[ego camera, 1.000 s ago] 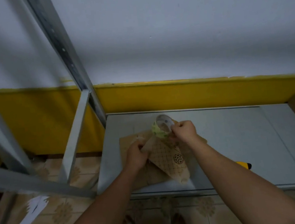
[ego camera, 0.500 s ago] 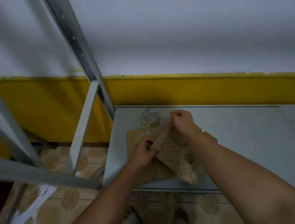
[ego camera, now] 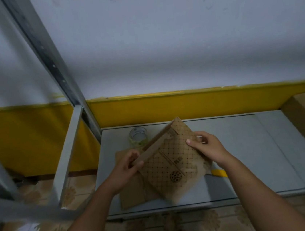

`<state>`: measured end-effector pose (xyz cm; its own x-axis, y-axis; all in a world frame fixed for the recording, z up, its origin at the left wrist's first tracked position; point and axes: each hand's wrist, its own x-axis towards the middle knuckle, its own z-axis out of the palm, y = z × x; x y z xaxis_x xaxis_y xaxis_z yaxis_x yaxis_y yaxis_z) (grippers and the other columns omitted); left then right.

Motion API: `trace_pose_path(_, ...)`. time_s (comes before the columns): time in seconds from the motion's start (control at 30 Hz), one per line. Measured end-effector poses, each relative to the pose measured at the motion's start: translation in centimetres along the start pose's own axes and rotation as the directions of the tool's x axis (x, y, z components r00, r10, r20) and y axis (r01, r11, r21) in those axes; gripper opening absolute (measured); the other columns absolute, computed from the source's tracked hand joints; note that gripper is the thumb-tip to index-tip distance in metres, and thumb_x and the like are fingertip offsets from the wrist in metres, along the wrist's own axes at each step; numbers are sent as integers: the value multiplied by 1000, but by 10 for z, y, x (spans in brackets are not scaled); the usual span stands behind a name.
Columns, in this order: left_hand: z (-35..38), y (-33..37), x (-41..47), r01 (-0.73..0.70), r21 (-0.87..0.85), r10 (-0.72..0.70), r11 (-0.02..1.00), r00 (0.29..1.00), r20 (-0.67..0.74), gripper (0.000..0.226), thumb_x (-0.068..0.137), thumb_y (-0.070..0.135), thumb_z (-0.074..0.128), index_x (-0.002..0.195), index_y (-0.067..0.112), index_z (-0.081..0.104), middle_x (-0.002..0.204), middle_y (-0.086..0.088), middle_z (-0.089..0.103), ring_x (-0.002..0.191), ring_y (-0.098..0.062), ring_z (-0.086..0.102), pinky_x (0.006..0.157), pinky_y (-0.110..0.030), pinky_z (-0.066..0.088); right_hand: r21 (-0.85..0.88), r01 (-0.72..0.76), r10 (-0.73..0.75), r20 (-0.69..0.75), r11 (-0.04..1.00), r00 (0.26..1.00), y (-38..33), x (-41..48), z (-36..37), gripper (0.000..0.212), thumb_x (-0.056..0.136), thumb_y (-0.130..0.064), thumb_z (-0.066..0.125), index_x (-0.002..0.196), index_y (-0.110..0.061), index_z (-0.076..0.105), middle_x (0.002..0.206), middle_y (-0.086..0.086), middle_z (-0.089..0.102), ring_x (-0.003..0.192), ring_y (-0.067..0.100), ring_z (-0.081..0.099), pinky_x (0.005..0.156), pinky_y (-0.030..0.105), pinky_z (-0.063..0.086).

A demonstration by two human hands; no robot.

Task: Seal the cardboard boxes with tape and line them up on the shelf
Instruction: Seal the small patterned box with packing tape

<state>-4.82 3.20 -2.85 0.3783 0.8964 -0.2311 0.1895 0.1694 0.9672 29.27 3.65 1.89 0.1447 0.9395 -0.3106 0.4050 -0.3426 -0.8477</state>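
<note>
Left hand: fingers curled round the left edge of the lattice-printed brown cardboard box. The box is tilted above a flat brown cardboard sheet on the grey metal shelf.
Right hand: pinches the box's right edge.
Yellow tool: beside the box, partly hidden.
Clear tape roll: behind the box.
Plain brown carton: far right.

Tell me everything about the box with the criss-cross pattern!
The box is brown cardboard, printed with a dark dotted lattice, a round dotted emblem and blurred lettering. It is held tilted over flat cardboard on the grey shelf. The left hand grips its left edge; the right hand pinches its right edge.
</note>
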Motion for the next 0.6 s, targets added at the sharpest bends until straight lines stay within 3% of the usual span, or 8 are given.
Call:
trace_pose_path(0.07,-2,10,-4,0,-37,1,999,1000,9,9,105,19,61,112,16,55,113,2,68,113,-23,65,98,-43,58,8,113,-113,35,994,993,-17,-15,0,60,78,-63,74,131,-34,65,122,-14,70,108,2,66,79,14,51)
trace_pose_path(0.13,-4,18,-5,-32,-37,33,999,999,33,13,107,18,59,115,9,54,119,-8,67,117,-28,66,103,-48,57,25,192,-193,84,981,978,-36,-28,2,56,85,-55,75,136,-39,60,125,-19,67,110,-7,63,81,10,50)
trace_pose_path(0.2,-6,26,-5,-67,-37,68,997,997,38,5,108,15,57,112,12,57,120,-13,66,119,-31,65,103,-48,56,30,258,-260,175,966,950,-51,-38,4,63,83,-48,83,139,-42,56,127,-20,67,113,-5,63,90,19,54)
trace_pose_path(0.27,-8,35,-6,-79,-45,79,996,997,3,8,108,14,56,111,20,62,119,-4,69,118,-24,66,102,-43,57,-10,303,-295,186,953,937,-61,-43,5,73,77,-49,88,141,-44,54,129,-20,66,118,1,63,98,33,56)
trace_pose_path(0.33,-11,43,-6,-78,-11,78,997,997,-21,17,108,23,59,120,10,61,122,-9,68,119,-28,66,103,-50,56,-38,331,-322,153,943,934,-68,-46,3,80,71,-55,90,141,-45,53,131,-21,64,120,1,61,102,38,55)
trace_pose_path(0.43,-16,52,-2,-103,208,108,973,994,-13,30,100,38,68,115,13,64,111,-10,68,106,-30,68,94,-60,56,-140,361,-348,112,922,931,-74,-49,3,90,64,-63,89,143,-48,49,135,-26,56,125,-1,55,105,40,53)
trace_pose_path(0.53,-13,56,2,-122,167,134,978,989,-62,26,95,24,78,117,18,65,118,-3,69,109,-20,70,88,-49,62,-159,415,-411,64,896,910,-76,-53,7,88,66,-56,91,142,-48,49,134,-28,54,125,-3,52,104,37,53)
trace_pose_path(0.6,-9,56,0,-164,57,173,985,960,-219,46,89,12,83,127,21,59,131,3,63,115,-5,67,87,-30,62,-97,417,-417,20,904,909,-74,-54,9,83,68,-45,94,140,-46,52,132,-26,58,123,-2,55,101,35,55)
